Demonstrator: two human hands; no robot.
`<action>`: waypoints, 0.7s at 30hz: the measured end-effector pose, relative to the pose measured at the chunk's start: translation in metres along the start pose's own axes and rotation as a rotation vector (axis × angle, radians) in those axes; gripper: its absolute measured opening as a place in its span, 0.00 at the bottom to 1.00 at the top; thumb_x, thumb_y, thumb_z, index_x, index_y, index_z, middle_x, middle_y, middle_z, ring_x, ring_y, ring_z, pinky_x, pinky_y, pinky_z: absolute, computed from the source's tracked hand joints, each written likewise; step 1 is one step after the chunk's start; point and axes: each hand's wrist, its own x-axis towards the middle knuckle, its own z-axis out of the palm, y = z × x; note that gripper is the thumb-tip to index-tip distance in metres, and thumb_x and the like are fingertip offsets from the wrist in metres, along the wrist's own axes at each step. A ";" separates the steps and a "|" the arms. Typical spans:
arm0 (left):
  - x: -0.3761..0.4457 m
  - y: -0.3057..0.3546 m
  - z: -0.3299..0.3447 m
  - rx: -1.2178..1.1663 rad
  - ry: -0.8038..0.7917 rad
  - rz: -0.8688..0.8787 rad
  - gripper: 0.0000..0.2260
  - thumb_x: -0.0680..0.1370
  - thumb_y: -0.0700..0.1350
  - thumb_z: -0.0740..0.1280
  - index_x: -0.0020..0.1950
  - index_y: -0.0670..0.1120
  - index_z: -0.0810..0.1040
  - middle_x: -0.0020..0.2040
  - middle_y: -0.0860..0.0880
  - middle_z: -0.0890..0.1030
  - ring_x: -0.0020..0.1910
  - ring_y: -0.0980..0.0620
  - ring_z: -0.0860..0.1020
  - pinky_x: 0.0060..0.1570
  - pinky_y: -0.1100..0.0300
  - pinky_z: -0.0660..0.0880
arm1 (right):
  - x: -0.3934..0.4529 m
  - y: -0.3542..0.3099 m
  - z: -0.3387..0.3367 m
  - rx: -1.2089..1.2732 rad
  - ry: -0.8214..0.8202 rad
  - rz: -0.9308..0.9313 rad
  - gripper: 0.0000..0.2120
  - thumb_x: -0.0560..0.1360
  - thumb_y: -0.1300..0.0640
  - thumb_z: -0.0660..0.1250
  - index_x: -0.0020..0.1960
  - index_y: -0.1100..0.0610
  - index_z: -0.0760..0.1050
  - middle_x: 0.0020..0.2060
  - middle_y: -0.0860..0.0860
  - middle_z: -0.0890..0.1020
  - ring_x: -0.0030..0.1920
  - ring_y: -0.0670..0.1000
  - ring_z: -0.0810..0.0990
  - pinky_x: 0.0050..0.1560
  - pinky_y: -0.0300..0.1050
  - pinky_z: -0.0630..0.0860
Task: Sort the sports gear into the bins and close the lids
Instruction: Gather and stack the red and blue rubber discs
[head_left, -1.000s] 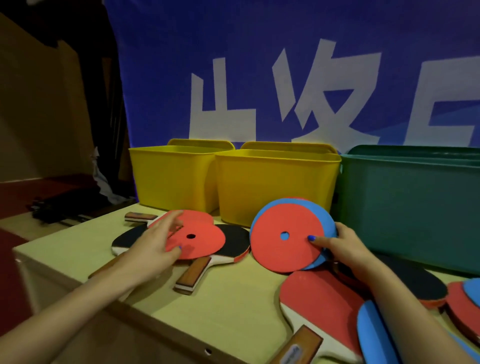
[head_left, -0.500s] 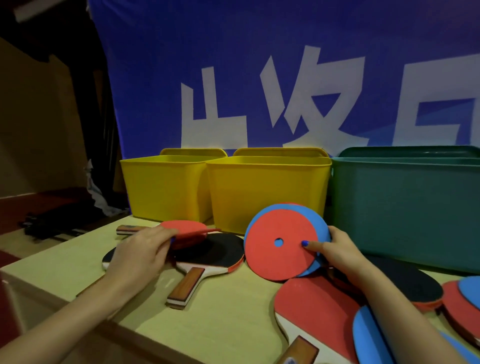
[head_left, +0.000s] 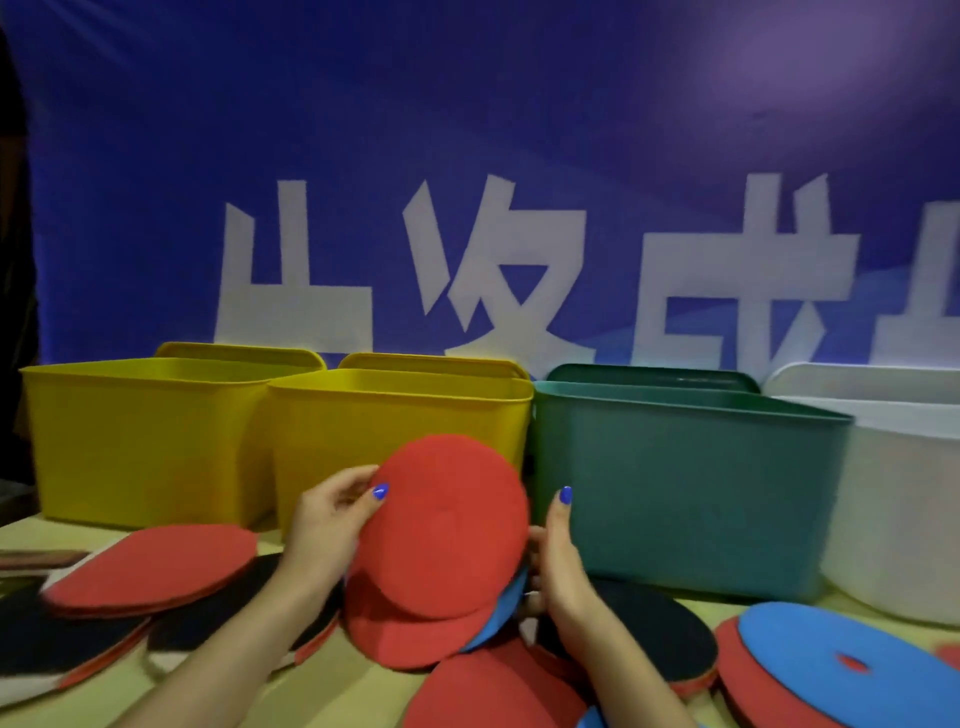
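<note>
**Discs gathered in both hands, bins waiting just behind**

We are holding a small stack of flat foam discs upright between our two hands, in front of the open bins. Our left hand (head_left: 332, 525) is pinching the front red disc (head_left: 441, 525) at its left edge, thumb on the near face. Our right hand (head_left: 558, 566) is gripping the stack's right edge, where a second red disc (head_left: 395, 636) and a blue disc (head_left: 498, 613) are peeking out behind and below. The stack is standing nearly on edge, its faces turned toward us and tilted a little to the left, and lies between the hands, with neither clearly nearer. Directly beyond it are the right-hand yellow bin (head_left: 395, 415) and the green bin (head_left: 685, 493), the stack sitting in front of the seam between them; a lift up and forward over a rim looks to us like the coming move.

A second ago our left hand was resting on a lone red disc lying on the paddles at the left, while the right alone was propping the red-and-blue pair. That lone disc is now covering the front of the stack, hiding the centre hole, and the paddles (head_left: 156, 597) are lying untouched on the table (head_left: 322, 691).
</note>
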 end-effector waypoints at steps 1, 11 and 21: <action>0.004 -0.009 -0.002 -0.005 0.034 -0.039 0.10 0.74 0.30 0.66 0.48 0.44 0.79 0.37 0.57 0.82 0.43 0.56 0.79 0.40 0.68 0.75 | 0.001 0.001 -0.002 0.004 -0.018 0.009 0.57 0.50 0.14 0.43 0.44 0.64 0.78 0.36 0.57 0.83 0.37 0.54 0.80 0.34 0.41 0.75; -0.004 -0.027 -0.011 0.412 -0.047 -0.104 0.16 0.77 0.43 0.67 0.65 0.45 0.75 0.60 0.48 0.75 0.59 0.50 0.72 0.54 0.58 0.67 | 0.002 0.004 -0.006 -0.209 -0.003 -0.195 0.18 0.66 0.60 0.76 0.52 0.55 0.73 0.50 0.52 0.82 0.50 0.50 0.82 0.50 0.46 0.79; -0.008 -0.027 -0.020 -0.147 -0.192 -0.372 0.41 0.55 0.44 0.81 0.65 0.49 0.69 0.57 0.47 0.80 0.56 0.49 0.79 0.51 0.56 0.75 | -0.016 -0.013 0.004 -0.036 -0.088 -0.292 0.19 0.70 0.72 0.68 0.54 0.52 0.77 0.43 0.47 0.85 0.44 0.47 0.84 0.43 0.43 0.80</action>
